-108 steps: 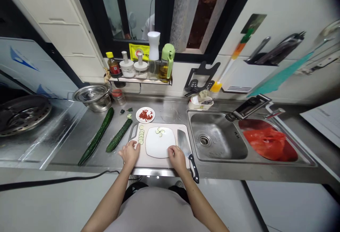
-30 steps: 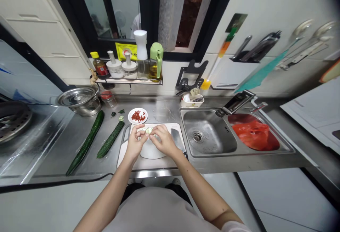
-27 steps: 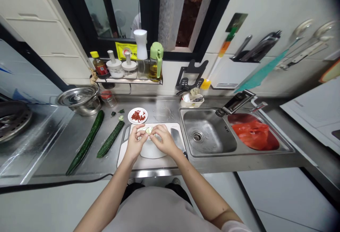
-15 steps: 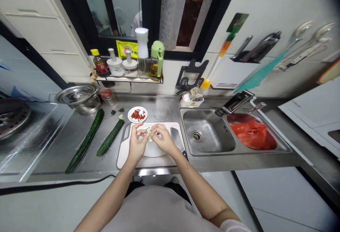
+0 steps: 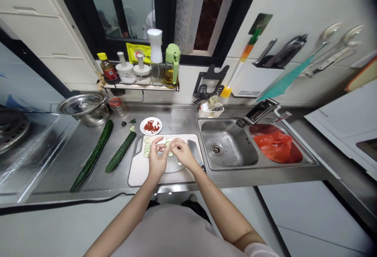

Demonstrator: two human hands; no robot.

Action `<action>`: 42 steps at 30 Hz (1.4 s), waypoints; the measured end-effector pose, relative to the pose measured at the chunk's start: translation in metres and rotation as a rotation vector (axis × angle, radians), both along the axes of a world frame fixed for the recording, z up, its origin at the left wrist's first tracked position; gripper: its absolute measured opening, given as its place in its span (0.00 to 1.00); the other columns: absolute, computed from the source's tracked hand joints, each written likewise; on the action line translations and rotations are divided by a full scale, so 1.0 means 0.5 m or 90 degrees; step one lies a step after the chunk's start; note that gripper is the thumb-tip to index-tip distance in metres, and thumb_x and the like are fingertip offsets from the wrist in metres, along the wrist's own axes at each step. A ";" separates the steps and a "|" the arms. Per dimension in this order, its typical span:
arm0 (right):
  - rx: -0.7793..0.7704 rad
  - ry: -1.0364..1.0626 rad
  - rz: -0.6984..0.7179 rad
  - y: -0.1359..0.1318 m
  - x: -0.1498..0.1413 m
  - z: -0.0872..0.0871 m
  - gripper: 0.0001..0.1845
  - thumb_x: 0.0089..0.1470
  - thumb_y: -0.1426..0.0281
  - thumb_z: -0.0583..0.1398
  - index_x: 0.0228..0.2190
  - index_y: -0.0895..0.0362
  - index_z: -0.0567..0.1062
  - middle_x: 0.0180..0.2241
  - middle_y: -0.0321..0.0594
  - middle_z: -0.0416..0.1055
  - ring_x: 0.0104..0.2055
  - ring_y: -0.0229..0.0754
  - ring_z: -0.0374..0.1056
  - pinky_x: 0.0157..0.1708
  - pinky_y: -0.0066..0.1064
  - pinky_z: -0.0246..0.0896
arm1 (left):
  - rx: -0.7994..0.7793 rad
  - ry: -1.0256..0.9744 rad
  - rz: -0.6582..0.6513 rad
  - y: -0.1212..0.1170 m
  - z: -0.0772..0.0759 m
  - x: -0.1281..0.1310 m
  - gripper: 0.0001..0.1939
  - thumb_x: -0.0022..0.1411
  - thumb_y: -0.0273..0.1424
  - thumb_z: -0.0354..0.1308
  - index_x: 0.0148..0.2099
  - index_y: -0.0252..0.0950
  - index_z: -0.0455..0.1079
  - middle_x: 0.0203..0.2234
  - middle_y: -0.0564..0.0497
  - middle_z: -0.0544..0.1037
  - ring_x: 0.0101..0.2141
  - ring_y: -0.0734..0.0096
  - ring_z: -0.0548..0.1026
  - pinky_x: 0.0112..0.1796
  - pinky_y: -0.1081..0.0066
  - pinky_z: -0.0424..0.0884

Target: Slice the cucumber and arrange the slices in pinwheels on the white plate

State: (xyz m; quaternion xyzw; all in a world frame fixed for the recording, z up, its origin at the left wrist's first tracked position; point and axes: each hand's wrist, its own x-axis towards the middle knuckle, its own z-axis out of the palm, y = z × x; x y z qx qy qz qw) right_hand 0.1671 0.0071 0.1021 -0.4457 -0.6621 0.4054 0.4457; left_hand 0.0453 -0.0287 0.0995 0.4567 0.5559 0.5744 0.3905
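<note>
1. The board (image 5: 138,170) is lying near the front edge of the worktop (image 5: 59,163).
2. On it, slices (image 5: 147,148) are lying by the left edge, the knife (image 5: 193,151) by the right edge, and the plate (image 5: 174,166) between them.
3. Two cucumbers (image 5: 120,153) are lying left of the board.
4. The dish (image 5: 143,127) is sitting behind the board.
5. The pot (image 5: 96,118) is standing near the back edge.
6. Right of the board, the bag (image 5: 275,147) is lying in the right bowl of the sink (image 5: 235,147).

Pale grey top (image 5: 176,229); short, light sleeve (image 5: 259,250); black trousers (image 5: 198,210); light shoe (image 5: 193,197); hands (image 5: 158,161) bare
</note>
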 end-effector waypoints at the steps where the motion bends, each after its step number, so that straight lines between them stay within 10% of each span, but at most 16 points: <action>1: -0.006 0.000 -0.001 0.001 0.002 -0.005 0.11 0.49 0.72 0.57 0.18 0.55 0.68 0.29 0.37 0.70 0.37 0.40 0.67 0.39 0.31 0.61 | 0.000 0.001 0.001 0.001 -0.005 0.003 0.22 0.56 0.35 0.60 0.53 0.39 0.64 0.31 0.52 0.73 0.35 0.70 0.72 0.42 0.69 0.66; 16: -0.138 -0.405 -0.102 -0.018 0.091 -0.157 0.09 0.53 0.70 0.59 0.24 0.56 0.77 0.37 0.39 0.72 0.44 0.44 0.60 0.46 0.35 0.50 | -0.255 0.200 -0.134 0.040 -0.168 0.046 0.12 0.55 0.30 0.58 0.44 0.40 0.72 0.28 0.55 0.79 0.32 0.71 0.75 0.46 0.64 0.63; 42: 0.087 -0.498 -0.206 -0.067 0.092 -0.240 0.12 0.58 0.71 0.55 0.39 0.52 0.77 0.51 0.45 0.59 0.54 0.50 0.50 0.53 0.42 0.49 | -0.194 0.546 -0.211 0.061 -0.202 0.057 0.12 0.63 0.36 0.52 0.45 0.44 0.74 0.36 0.49 0.78 0.44 0.59 0.68 0.44 0.60 0.53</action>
